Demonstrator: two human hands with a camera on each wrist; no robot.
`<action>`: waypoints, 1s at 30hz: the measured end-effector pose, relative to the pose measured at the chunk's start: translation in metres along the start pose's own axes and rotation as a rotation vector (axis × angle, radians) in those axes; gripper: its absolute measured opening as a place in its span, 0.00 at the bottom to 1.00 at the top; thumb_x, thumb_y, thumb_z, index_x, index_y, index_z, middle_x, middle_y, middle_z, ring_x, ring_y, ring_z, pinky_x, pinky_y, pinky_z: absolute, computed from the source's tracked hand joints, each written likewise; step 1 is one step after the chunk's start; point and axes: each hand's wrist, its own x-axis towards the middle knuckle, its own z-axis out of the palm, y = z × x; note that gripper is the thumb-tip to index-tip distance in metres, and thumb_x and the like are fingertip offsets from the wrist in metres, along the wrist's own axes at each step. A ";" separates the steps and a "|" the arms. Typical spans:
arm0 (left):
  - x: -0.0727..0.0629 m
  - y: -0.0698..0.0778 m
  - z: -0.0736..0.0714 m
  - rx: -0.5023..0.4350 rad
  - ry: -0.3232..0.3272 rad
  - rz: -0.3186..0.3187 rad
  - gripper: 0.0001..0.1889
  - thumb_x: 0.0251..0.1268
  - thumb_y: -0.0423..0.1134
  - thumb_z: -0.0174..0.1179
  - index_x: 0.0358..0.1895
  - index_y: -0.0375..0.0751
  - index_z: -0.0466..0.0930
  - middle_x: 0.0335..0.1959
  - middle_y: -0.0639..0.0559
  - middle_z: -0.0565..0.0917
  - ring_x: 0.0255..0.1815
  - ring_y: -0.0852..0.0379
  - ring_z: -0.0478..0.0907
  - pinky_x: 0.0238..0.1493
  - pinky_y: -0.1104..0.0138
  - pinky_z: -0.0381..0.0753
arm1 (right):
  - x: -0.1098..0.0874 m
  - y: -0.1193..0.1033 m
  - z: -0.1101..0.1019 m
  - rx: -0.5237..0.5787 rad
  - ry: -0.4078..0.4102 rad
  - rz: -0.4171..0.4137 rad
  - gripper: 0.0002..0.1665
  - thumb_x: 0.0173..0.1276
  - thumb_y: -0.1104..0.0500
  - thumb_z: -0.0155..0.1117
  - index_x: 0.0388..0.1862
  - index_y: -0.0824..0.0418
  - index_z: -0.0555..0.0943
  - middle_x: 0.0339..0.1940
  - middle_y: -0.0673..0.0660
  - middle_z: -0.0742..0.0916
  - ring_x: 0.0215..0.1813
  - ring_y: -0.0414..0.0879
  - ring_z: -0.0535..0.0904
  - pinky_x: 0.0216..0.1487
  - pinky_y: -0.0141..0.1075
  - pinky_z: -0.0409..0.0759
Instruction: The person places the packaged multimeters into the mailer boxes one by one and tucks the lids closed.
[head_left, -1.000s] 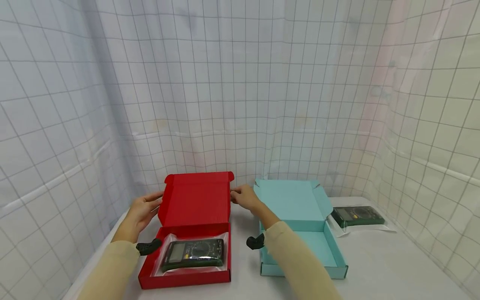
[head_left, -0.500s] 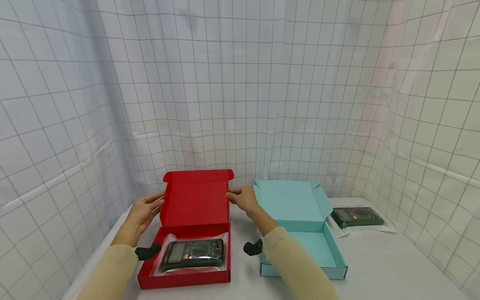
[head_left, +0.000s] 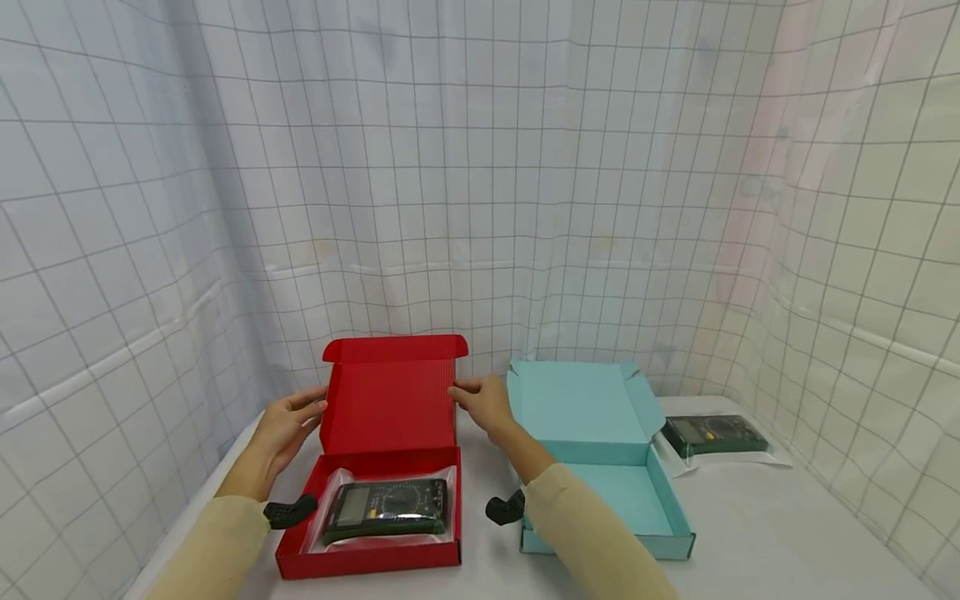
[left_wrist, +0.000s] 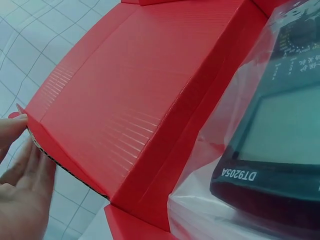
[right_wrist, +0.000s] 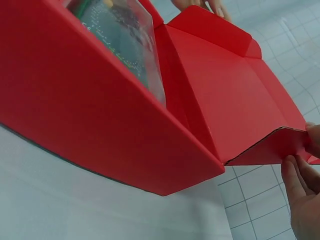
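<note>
In the head view a red cardboard box point(head_left: 375, 560) stands with its lid point(head_left: 390, 404) raised at the back. Inside lies a dark multimeter point(head_left: 386, 507) in a clear plastic bag point(left_wrist: 192, 210); the left wrist view shows "DT9205A" printed on it. My left hand point(head_left: 281, 425) pinches the lid's left side flap point(left_wrist: 75, 162), thumb on top and fingers behind. On the opposite side, my right hand point(head_left: 483, 404) pinches the right side flap point(right_wrist: 272, 147) between thumb and fingers. Parts of both hands fall outside the wrist views.
Right of the red box, a light-blue box point(head_left: 667, 500) has its lid point(head_left: 577, 400) folded back; my right sleeve point(head_left: 592, 533) covers part of it. Farther right lies another bagged multimeter point(head_left: 716, 433) on the white table point(head_left: 795, 533). A gridded curtain point(head_left: 480, 167) surrounds the table.
The red lid has risen slightly, its top edge now higher. My right hand has shifted a little left with the flap; the left hand has barely moved.
</note>
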 end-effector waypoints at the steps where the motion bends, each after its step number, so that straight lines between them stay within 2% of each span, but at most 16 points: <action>1: -0.001 0.000 0.000 -0.005 -0.007 -0.002 0.32 0.80 0.34 0.56 0.77 0.20 0.55 0.52 0.64 0.83 0.54 0.66 0.79 0.55 0.74 0.79 | -0.001 0.001 0.001 0.013 0.005 0.006 0.20 0.75 0.55 0.69 0.58 0.65 0.87 0.48 0.55 0.90 0.50 0.49 0.87 0.54 0.43 0.85; 6: -0.006 0.002 -0.001 -0.062 -0.022 -0.010 0.30 0.80 0.33 0.56 0.77 0.23 0.60 0.50 0.62 0.86 0.52 0.63 0.83 0.53 0.70 0.81 | -0.004 0.003 0.003 0.061 0.035 0.022 0.16 0.77 0.55 0.64 0.54 0.63 0.89 0.44 0.54 0.91 0.51 0.53 0.86 0.55 0.43 0.84; 11: -0.011 0.003 -0.004 -0.076 -0.042 -0.007 0.24 0.80 0.33 0.55 0.74 0.31 0.69 0.51 0.61 0.86 0.52 0.62 0.83 0.54 0.70 0.82 | -0.005 0.002 0.003 0.106 0.057 0.032 0.14 0.77 0.58 0.65 0.53 0.64 0.89 0.44 0.55 0.91 0.49 0.49 0.86 0.56 0.41 0.84; 16: -0.015 0.004 -0.005 -0.100 -0.053 -0.010 0.13 0.81 0.34 0.54 0.61 0.46 0.80 0.49 0.61 0.87 0.51 0.62 0.84 0.54 0.70 0.81 | -0.007 0.001 0.002 0.163 0.044 0.029 0.14 0.76 0.60 0.67 0.55 0.66 0.88 0.46 0.57 0.90 0.50 0.49 0.87 0.56 0.41 0.84; 19: -0.016 0.004 -0.005 -0.131 -0.057 -0.013 0.11 0.82 0.34 0.53 0.55 0.51 0.84 0.48 0.61 0.87 0.51 0.62 0.84 0.53 0.70 0.81 | -0.009 0.002 0.001 0.159 0.030 0.015 0.15 0.76 0.59 0.67 0.55 0.66 0.88 0.47 0.57 0.90 0.52 0.50 0.87 0.57 0.41 0.83; 22: -0.018 0.003 -0.005 -0.149 -0.057 -0.002 0.12 0.82 0.34 0.53 0.53 0.51 0.86 0.48 0.60 0.88 0.50 0.61 0.84 0.53 0.69 0.82 | -0.010 0.002 0.000 0.157 0.006 0.001 0.16 0.76 0.58 0.67 0.57 0.66 0.87 0.50 0.57 0.90 0.54 0.51 0.86 0.58 0.42 0.83; 30: -0.017 0.003 -0.009 -0.150 -0.107 0.051 0.14 0.81 0.29 0.53 0.54 0.48 0.86 0.48 0.58 0.88 0.51 0.61 0.85 0.53 0.68 0.83 | -0.011 0.001 -0.005 0.190 -0.057 -0.030 0.20 0.77 0.58 0.65 0.62 0.69 0.83 0.53 0.60 0.89 0.56 0.53 0.85 0.59 0.43 0.82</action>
